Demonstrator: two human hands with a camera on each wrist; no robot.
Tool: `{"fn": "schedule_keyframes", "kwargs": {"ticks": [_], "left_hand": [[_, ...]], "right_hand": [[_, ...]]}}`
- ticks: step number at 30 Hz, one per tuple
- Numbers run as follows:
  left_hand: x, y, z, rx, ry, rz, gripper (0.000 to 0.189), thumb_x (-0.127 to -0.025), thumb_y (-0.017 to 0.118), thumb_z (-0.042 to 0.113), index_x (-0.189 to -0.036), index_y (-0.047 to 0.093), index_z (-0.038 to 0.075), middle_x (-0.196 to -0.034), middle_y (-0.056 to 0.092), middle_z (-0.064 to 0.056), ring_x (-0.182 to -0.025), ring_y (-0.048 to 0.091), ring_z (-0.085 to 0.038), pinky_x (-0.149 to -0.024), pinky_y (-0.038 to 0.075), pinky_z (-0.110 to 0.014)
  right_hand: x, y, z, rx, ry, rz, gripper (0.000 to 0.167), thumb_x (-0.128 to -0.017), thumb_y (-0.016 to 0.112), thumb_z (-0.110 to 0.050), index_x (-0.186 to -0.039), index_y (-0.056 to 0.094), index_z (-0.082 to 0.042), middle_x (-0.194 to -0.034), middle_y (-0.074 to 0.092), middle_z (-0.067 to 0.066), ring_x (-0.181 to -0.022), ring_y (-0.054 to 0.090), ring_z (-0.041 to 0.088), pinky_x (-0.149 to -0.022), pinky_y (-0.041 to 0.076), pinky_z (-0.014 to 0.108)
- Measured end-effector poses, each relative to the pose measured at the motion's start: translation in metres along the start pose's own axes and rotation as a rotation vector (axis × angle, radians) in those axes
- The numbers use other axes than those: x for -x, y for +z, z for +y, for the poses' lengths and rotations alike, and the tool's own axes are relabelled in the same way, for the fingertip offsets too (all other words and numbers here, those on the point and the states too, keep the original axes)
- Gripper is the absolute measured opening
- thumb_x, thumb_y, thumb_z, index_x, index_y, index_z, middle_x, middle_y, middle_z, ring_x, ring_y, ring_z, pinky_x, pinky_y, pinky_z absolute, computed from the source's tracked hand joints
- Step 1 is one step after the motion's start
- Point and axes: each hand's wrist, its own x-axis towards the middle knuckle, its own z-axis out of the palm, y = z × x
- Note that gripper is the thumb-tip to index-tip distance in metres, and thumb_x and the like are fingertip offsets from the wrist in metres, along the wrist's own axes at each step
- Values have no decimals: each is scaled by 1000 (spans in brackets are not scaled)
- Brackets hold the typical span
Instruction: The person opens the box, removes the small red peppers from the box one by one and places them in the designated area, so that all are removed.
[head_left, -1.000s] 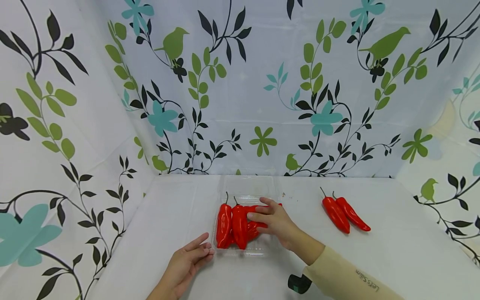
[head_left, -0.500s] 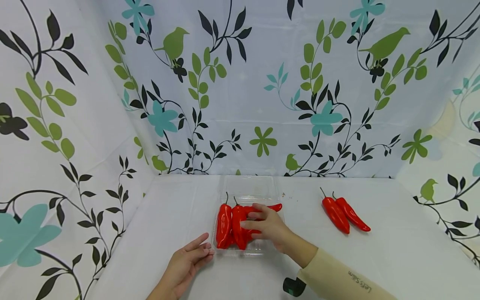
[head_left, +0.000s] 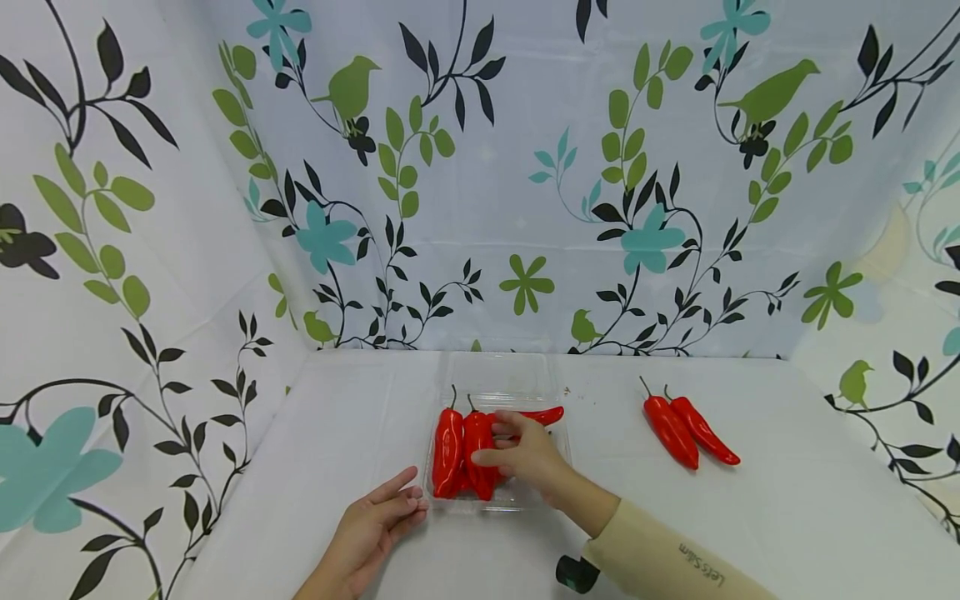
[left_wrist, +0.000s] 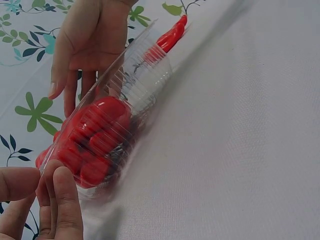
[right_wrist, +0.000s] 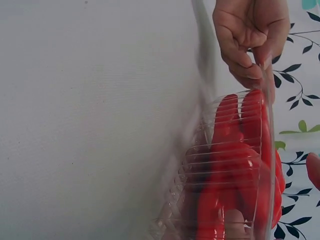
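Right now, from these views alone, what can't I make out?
Pepper count: in the head view, the right hand covers some peppers in the box.
The right hand's grip, if any: in the left wrist view, its fingertips vanish behind the box and peppers.
The rest of the box: cut off by the right wrist view's bottom edge.
The right sleeve's upper part: cut off by the head view's bottom edge.

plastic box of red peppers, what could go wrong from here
The right hand, reaching in among the red peppers, might knock one askew. The peppers bulge above the top of the plastic box, so its open lid may not close over them. The left hand is at just one near corner, so the box might swivel if pushed.
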Motion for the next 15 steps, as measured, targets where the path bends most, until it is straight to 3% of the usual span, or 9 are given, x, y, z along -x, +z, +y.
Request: {"fn": "schedule_keyframes", "kwargs": {"ticks": [15], "left_hand": [[0, -1, 0, 1, 1, -6, 58, -96, 61, -2, -149, 38, -11, -110, 67, -11, -100, 68, -21, -95, 56, -35]], "right_hand": [[-3, 18, 7, 181, -136, 53, 84, -76, 90, -16, -147, 48, -1, -130, 58, 13, -116, 59, 33, -87, 60, 43]]}}
